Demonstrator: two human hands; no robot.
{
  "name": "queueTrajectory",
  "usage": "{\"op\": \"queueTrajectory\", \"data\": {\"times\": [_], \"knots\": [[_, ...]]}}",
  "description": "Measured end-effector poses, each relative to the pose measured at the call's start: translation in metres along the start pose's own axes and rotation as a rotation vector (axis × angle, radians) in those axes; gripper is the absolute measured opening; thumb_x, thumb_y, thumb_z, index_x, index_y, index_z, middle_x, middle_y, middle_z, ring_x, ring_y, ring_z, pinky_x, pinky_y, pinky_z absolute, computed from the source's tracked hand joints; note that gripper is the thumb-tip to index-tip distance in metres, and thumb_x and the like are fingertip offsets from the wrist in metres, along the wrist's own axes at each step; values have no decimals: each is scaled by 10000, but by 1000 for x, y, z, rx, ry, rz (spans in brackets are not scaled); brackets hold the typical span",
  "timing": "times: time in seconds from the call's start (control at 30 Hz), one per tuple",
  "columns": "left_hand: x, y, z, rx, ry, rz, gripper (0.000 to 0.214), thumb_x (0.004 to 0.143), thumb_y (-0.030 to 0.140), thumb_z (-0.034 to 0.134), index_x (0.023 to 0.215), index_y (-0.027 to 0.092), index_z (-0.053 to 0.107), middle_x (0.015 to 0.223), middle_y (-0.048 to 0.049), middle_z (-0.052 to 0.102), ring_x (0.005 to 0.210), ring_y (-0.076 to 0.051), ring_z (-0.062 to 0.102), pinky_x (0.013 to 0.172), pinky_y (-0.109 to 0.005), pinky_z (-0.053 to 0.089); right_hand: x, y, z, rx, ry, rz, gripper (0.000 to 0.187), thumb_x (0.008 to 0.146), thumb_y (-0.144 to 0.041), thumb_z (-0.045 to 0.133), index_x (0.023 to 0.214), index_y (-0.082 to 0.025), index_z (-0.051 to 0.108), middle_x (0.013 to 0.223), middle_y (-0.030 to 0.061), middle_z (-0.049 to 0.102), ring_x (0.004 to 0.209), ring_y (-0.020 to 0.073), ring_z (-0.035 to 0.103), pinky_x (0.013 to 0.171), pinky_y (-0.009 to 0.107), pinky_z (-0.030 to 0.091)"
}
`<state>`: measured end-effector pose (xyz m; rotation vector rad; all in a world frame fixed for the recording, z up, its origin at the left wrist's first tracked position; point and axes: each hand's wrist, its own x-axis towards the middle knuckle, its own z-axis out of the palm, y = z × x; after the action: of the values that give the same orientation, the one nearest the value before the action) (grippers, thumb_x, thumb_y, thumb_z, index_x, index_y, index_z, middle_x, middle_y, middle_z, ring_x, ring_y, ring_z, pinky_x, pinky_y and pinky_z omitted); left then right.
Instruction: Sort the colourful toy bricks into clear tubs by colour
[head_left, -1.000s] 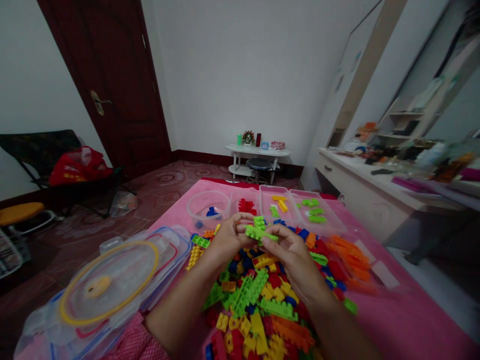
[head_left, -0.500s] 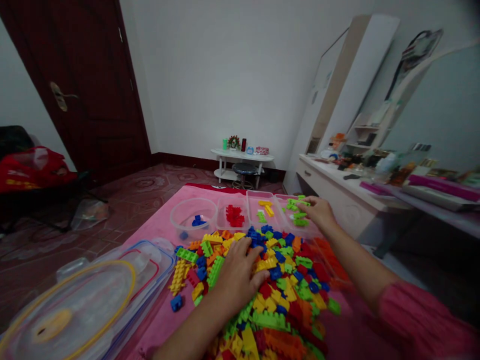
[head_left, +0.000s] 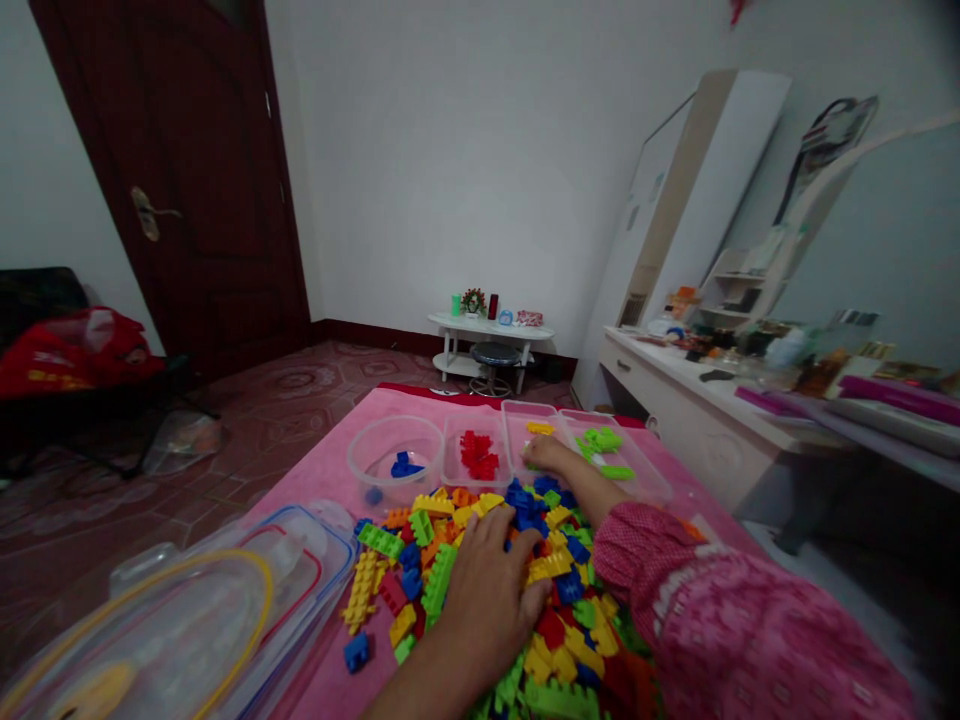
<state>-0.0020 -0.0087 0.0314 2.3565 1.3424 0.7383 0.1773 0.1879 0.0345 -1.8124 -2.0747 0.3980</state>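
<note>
My left hand (head_left: 491, 570) lies palm down on a heap of toy building blocks (head_left: 574, 650), fingers apart and nothing held. Across the heap, my right hand (head_left: 547, 455) reaches into a clear rectangular container (head_left: 529, 408), its fingers curled low over the bottom. Whatever is between those fingertips is hidden. Yellow blocks (head_left: 540, 428) lie just beyond the hand in that container. To its right, another clear container holds light green blocks (head_left: 602, 441). On the left, a square container holds red blocks (head_left: 478, 455), and a round tub (head_left: 360, 455) has a blue block (head_left: 406, 464) in it.
Clear lids (head_left: 187, 620) with yellow, blue and red rims are stacked at the table's left. A pink cloth (head_left: 322, 455) covers the table. A white dresser (head_left: 675, 400) stands to the right, and a stool (head_left: 495, 355) is beyond the far edge.
My right hand has moved left from the green-block container into the one with yellow blocks. The left hand stays on the heap. The view has tilted up slightly.
</note>
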Motion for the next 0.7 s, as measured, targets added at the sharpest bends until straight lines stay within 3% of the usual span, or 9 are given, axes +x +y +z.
{"op": "queueTrajectory", "data": {"times": [0.1,0.17,0.3,0.43,0.53,0.7], "knots": [[-1,0,1,0,4,0,450,798,398,564,1232,277,560,1384,-103,439,1295,-306,368,1115,-516,213,0,-3,4,-92,-56,93,331,886,-339,552,1159,-154,556,1171,82,569,991,212,584,825,395,508],[-1,-1,2,3,10,2,440,799,404,565,1221,279,564,1377,-101,445,1289,-304,374,1113,-516,214,-3,1,-5,-147,-47,143,325,889,-340,548,1159,-159,554,1167,79,571,986,207,585,822,394,509],[-1,-1,3,10,24,13,426,805,402,558,1214,281,564,1367,-94,447,1289,-298,369,1113,-521,206,-10,19,-48,-242,57,223,271,885,-335,546,1063,-141,614,1091,87,617,971,215,596,826,394,494],[-1,-1,3,20,7,9,425,805,395,561,1216,286,565,1370,-90,441,1286,-299,371,1112,-520,204,-25,31,-89,-288,182,250,191,799,-247,602,825,-96,716,930,188,677,964,312,612,785,385,454],[-1,0,2,36,-9,8,443,819,405,548,1245,283,549,1388,-95,424,1298,-301,358,1114,-516,199,-39,19,-92,-255,236,133,200,779,-235,588,865,-123,730,938,165,693,948,287,620,772,352,447],[2,1,-11,53,-44,70,481,823,495,532,1233,248,574,1298,-106,508,1218,-288,443,1057,-447,322,-74,-35,-49,-98,117,-273,193,752,-185,579,872,-194,731,925,43,714,885,178,628,786,265,457]]}}
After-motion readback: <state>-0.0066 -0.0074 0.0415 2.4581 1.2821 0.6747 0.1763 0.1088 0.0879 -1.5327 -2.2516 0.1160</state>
